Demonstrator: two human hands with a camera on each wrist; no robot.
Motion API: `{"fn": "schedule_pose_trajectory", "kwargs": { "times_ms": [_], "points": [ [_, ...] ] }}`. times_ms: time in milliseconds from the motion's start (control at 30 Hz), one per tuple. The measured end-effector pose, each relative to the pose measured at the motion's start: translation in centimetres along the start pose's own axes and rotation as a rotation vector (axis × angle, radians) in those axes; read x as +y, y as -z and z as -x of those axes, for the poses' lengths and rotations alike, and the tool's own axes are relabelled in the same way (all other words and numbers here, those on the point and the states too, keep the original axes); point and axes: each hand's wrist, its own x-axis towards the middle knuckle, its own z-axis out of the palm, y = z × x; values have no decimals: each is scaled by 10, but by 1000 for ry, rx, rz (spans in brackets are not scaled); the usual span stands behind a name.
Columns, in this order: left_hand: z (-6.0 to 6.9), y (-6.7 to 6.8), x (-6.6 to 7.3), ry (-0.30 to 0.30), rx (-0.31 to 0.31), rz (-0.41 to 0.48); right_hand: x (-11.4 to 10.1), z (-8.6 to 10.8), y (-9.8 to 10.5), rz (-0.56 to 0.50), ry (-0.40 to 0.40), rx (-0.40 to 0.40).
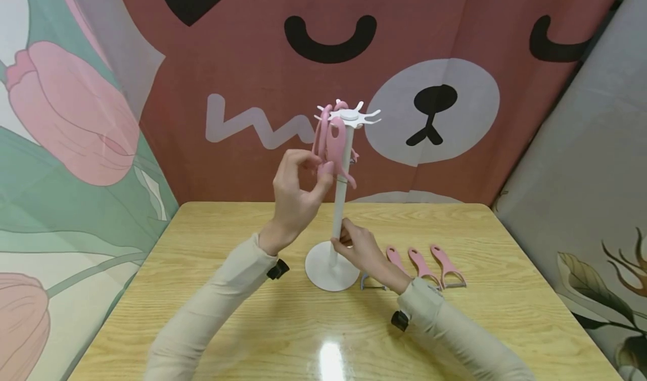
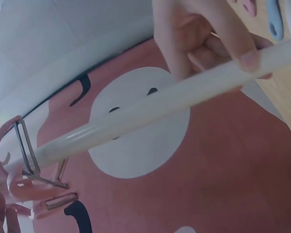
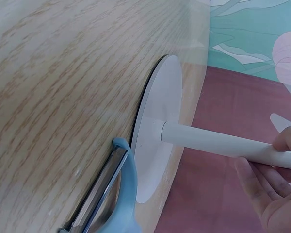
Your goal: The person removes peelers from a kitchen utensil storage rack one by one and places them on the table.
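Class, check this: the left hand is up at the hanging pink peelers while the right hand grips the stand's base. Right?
Not quite: the right hand grips the pole, not the base, as the right wrist view shows. The left hand is indeed up at the hanging pink peelers.

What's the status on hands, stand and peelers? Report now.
Left hand pinching pink peeler on stand. Right hand gripping pole. Right-side hooks bare. Blue peeler on table beside base.

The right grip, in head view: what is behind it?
Behind the right grip: a blue peeler, blade end showing, and a pink peeler, handle showing. Their other ends are covered in that view.
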Motion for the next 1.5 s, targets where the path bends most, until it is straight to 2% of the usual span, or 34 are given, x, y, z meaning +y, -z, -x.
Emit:
{"fn": "schedule_pose_trajectory", "kwargs": {
  "times_ms": [233,500,900,1500],
  "points": [
    [-4,-6,4,103,-44,-53,0,-1,0,9,2,-1],
    [-6,-9,7,147,-63,-140,-1,-1,1,20,-2,0],
    [-6,-12,6,163,-59,-169,-2,-2,1,46,4,9],
    [-8,-13,7,136,-41,-156,1,0,-3,33,-26,17]
  ]
}}
